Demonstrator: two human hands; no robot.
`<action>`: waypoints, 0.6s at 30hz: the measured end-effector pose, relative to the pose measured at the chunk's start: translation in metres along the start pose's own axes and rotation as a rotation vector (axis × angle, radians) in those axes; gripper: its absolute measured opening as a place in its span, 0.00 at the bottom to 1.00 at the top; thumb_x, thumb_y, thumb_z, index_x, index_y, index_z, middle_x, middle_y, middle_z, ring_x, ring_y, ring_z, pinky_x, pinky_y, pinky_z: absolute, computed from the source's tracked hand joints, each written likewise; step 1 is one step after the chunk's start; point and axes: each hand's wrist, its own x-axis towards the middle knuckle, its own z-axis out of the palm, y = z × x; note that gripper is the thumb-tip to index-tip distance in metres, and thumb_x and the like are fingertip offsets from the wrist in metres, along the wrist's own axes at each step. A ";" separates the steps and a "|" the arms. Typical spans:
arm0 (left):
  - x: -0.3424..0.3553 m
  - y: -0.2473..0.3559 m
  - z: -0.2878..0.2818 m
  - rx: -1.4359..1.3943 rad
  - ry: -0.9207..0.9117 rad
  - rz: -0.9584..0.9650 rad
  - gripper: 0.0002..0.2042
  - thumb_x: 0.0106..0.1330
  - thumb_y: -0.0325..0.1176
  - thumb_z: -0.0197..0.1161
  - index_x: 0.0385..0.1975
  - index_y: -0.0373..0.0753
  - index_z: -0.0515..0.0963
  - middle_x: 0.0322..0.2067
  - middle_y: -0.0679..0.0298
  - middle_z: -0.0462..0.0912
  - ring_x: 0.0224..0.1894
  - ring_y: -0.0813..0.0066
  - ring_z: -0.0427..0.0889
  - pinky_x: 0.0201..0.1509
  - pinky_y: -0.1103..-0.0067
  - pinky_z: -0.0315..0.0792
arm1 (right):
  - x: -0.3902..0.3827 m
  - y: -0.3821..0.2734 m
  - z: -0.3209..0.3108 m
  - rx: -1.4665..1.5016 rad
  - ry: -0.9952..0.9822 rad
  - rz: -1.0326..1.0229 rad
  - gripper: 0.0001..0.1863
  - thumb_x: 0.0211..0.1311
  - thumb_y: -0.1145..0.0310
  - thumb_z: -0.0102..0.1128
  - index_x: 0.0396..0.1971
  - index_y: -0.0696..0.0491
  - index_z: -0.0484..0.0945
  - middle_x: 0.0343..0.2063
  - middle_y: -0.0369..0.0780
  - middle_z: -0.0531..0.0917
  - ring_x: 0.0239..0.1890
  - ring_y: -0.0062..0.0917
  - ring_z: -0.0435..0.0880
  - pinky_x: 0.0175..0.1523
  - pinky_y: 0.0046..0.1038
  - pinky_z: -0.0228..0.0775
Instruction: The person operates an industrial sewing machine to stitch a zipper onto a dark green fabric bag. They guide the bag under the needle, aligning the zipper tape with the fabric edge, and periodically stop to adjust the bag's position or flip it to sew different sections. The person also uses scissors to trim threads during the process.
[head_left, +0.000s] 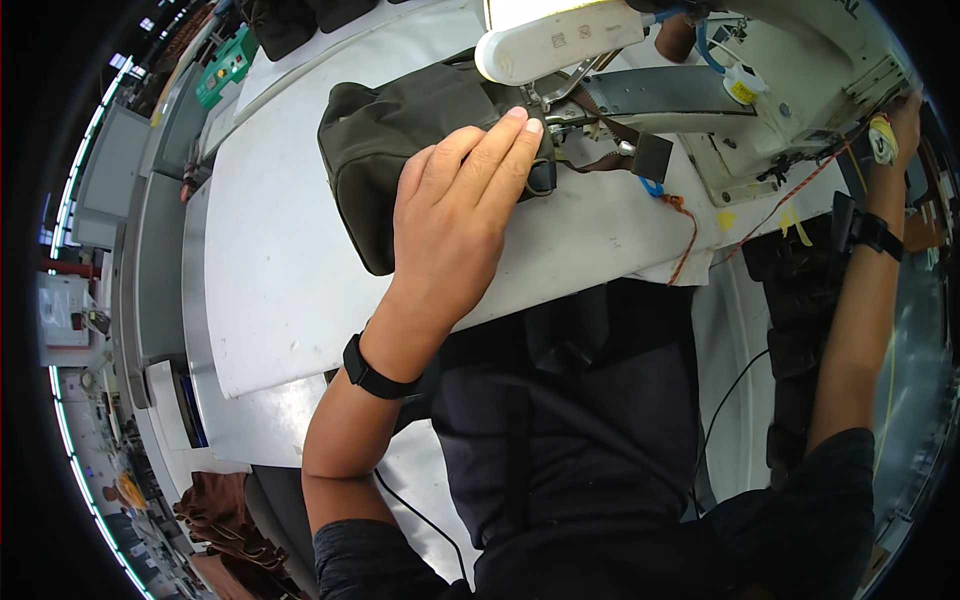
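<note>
A dark olive fabric bag [375, 130] lies on the white table under the head of a sewing machine [560, 45]. My left hand [455, 205] rests flat on the bag's right part, fingers stretched out and close to the needle area. From the bag's right end a brown strap [600, 160] with a dark square tab reaches along the machine's arm. My right hand [905, 125] is far off to the right, up at the machine's handwheel end. Its fingers are mostly hidden at the picture's dark rim, so what they touch does not show.
Orange cord [682, 225] hangs by the machine's base over the front edge of the white table [290, 300]. Dark pieces [790, 330] hang at the right beside my arm. Brown material [235, 525] is heaped at the lower left. A green device [225, 68] stands at the far left.
</note>
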 end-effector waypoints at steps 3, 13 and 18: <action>0.000 -0.001 -0.001 -0.001 -0.013 0.000 0.23 0.59 0.19 0.67 0.57 0.41 0.85 0.56 0.70 0.87 0.51 0.70 0.81 0.55 0.75 0.73 | -0.009 0.005 -0.002 -0.100 -0.006 -0.047 0.35 0.78 0.41 0.49 0.48 0.63 0.86 0.40 0.44 0.90 0.41 0.27 0.88 0.50 0.32 0.76; 0.001 0.000 -0.002 -0.024 -0.025 0.014 0.24 0.59 0.20 0.67 0.57 0.41 0.85 0.57 0.70 0.87 0.51 0.71 0.81 0.54 0.75 0.73 | 0.048 0.045 -0.026 -0.585 0.010 -0.590 0.34 0.77 0.39 0.48 0.48 0.58 0.87 0.41 0.42 0.91 0.42 0.28 0.89 0.52 0.31 0.75; 0.000 -0.002 -0.002 -0.004 -0.028 0.021 0.23 0.59 0.20 0.67 0.57 0.41 0.86 0.57 0.70 0.87 0.50 0.71 0.81 0.53 0.76 0.73 | 0.024 0.034 -0.011 -0.403 -0.017 -0.289 0.27 0.77 0.42 0.49 0.55 0.48 0.82 0.47 0.41 0.91 0.46 0.31 0.90 0.55 0.30 0.77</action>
